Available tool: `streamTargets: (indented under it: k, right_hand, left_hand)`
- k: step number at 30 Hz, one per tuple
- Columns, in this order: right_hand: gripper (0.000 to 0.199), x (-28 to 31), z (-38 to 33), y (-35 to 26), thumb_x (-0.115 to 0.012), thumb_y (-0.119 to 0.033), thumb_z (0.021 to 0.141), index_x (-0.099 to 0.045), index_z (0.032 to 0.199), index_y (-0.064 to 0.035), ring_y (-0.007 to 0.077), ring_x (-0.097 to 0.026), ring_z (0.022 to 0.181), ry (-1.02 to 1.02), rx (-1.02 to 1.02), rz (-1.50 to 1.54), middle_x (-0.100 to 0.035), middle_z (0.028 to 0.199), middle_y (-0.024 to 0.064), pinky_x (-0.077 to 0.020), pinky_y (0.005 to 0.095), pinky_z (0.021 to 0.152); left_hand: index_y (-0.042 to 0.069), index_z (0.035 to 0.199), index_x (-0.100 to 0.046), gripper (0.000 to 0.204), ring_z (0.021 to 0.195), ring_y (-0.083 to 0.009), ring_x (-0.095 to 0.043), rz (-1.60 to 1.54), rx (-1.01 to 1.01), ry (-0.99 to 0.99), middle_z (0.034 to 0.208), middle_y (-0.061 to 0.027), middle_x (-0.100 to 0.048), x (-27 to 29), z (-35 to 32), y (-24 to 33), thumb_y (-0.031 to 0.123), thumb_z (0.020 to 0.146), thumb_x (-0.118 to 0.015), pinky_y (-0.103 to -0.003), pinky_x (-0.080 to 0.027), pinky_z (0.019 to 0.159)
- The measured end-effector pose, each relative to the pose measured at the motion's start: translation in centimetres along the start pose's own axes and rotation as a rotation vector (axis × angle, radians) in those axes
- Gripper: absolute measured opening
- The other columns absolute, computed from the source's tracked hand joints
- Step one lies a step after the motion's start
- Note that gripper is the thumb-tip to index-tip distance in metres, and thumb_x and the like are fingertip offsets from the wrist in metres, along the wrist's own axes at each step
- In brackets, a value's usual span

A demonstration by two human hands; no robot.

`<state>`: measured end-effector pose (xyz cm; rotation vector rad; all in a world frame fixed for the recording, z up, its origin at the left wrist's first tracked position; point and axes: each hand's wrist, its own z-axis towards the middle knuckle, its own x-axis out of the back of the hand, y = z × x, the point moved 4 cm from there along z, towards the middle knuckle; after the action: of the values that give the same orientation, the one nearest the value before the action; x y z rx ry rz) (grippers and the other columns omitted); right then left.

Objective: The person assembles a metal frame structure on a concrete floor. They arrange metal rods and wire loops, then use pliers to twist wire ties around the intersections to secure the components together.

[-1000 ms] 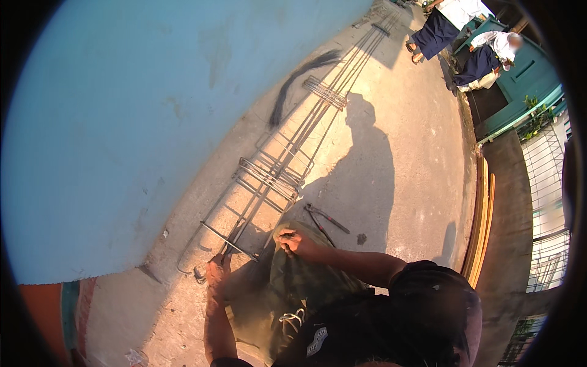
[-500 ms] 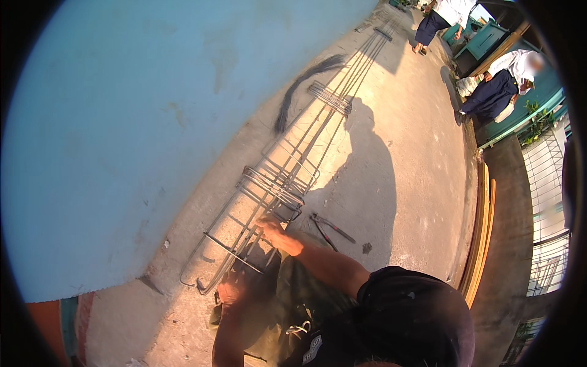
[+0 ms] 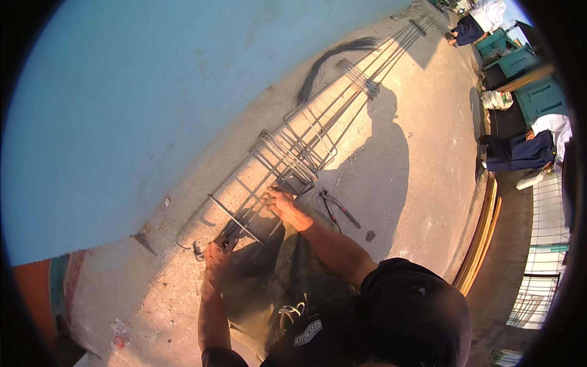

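A long steel rebar cage (image 3: 293, 147) lies on the concrete beside a blue wall, running from near me to the far top right. My left hand (image 3: 218, 252) is closed around a bar at the cage's near end, beside its hooked tips. Farther up the same end, my right hand (image 3: 284, 205) grips a bar with bent fingers, just below a bunch of rectangular stirrups (image 3: 284, 156). A single stirrup (image 3: 232, 218) crosses the bars between my hands. Shadow hides part of my fingers.
Pincers (image 3: 339, 210) with dark red handles lie right of the cage. A bundle of black tie wire (image 3: 318, 67) curves along its left side. More stirrups (image 3: 359, 79) sit farther up. Wooden planks (image 3: 483, 241) line the right; people (image 3: 526, 150) in white tops are beyond.
The view has shifted, so the cage sits higher and farther right. My left hand has come up onto the bar's end; my right hand stays at the bars. The nearer person has moved closer.
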<state>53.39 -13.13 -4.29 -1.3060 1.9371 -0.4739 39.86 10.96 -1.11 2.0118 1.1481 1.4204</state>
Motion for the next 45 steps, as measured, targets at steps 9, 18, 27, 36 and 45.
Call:
streamTargets:
  k: [9, 18, 27, 36, 45]
  right_hand:
    - [0.017, 0.3, 1.3, 1.2, -0.055, -0.011, 0.095, -0.052, 0.108, -0.0002, 0.0312, -0.066, 0.092, -0.104, -0.042, -0.146, -0.057, 0.093, 0.0101, -0.0575, 0.0399, 0.069]
    - [0.018, -1.3, 3.0, 0.0, -0.057, -0.008, 0.093, -0.052, 0.106, 0.0048, 0.0345, -0.065, 0.094, -0.085, -0.024, -0.29, -0.058, 0.098, 0.0147, -0.0603, 0.042, 0.072]
    - [0.021, -0.9, 3.3, -0.1, -0.058, -0.009, 0.093, -0.049, 0.108, 0.0034, 0.037, -0.065, 0.094, -0.128, 0.004, -0.206, -0.058, 0.095, 0.0144, -0.0594, 0.0438, 0.073]
    - [0.018, -0.7, -7.6, 2.5, -0.052, -0.012, 0.093, -0.059, 0.108, -0.0052, 0.0077, -0.039, 0.047, -0.171, -0.363, -0.541, -0.051, 0.071, 0.0017, -0.0305, 0.0221, 0.04]
    - [0.017, -4.0, -2.4, 7.4, -0.049, -0.004, 0.086, -0.057, 0.101, -0.005, 0.0128, -0.05, 0.061, -0.145, -0.307, -0.24, -0.059, 0.08, 0.0051, -0.0363, 0.0264, 0.046]
  left_hand:
    - [0.004, 0.104, -0.064, 0.033, 0.095, -0.0291, -0.062, 0.325, 0.054, 0.297, 0.094, -0.0141, -0.066, 2.6, -4.5, 1.1, 0.028, 0.082, -0.067, -0.043, -0.043, 0.09]
    - [0.009, 0.105, -0.065, 0.025, 0.104, -0.0285, -0.054, 0.285, 0.109, 0.417, 0.099, -0.0127, -0.061, -3.9, 0.4, 3.3, 0.026, 0.089, -0.056, -0.045, -0.036, 0.093]
    - [0.007, 0.09, -0.068, 0.022, 0.085, -0.034, -0.064, 0.241, 0.04, 0.231, 0.087, -0.0167, -0.065, -1.8, 1.4, 3.9, 0.028, 0.085, -0.062, -0.043, -0.05, 0.076]
    - [0.009, 0.092, -0.07, 0.022, 0.079, -0.0332, -0.067, 0.039, 0.132, 0.229, 0.08, -0.0143, -0.068, -2.0, 2.2, 2.6, 0.029, 0.084, -0.065, -0.04, -0.053, 0.071]
    - [0.01, 0.093, -0.071, 0.026, 0.08, -0.0333, -0.067, 0.144, 0.128, 0.298, 0.08, -0.0136, -0.069, -3.2, 3.3, 0.8, 0.032, 0.081, -0.066, -0.039, -0.053, 0.075]
